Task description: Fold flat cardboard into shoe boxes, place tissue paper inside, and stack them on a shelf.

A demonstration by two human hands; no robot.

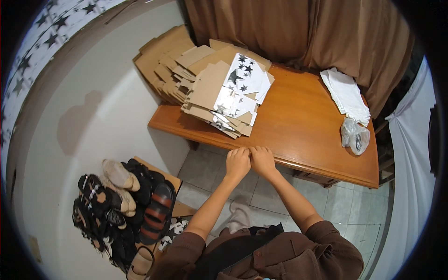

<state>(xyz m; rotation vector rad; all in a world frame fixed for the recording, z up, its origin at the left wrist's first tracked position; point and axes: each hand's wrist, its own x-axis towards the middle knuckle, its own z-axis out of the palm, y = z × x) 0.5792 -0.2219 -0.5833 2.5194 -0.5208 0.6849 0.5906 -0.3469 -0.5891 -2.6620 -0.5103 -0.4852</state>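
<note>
My left hand (pixel 237 163) and my right hand (pixel 262 161) rest side by side, knuckles touching, on the near edge of a wooden table (pixel 303 126). Both are curled into loose fists and I see nothing held in either. Just beyond them, on the table's left part, lies a pile of flattened cardboard box blanks (pixel 205 84), some with a white face printed with black stars (pixel 240 81). The hands are a short way from the pile and do not touch it.
A stack of white folded sheets (pixel 347 93) and a clear plastic bag (pixel 354 137) lie at the table's right end. Several sandals and shoes (pixel 121 205) sit heaped on a low box at lower left. A brown curtain (pixel 303 28) hangs behind the table.
</note>
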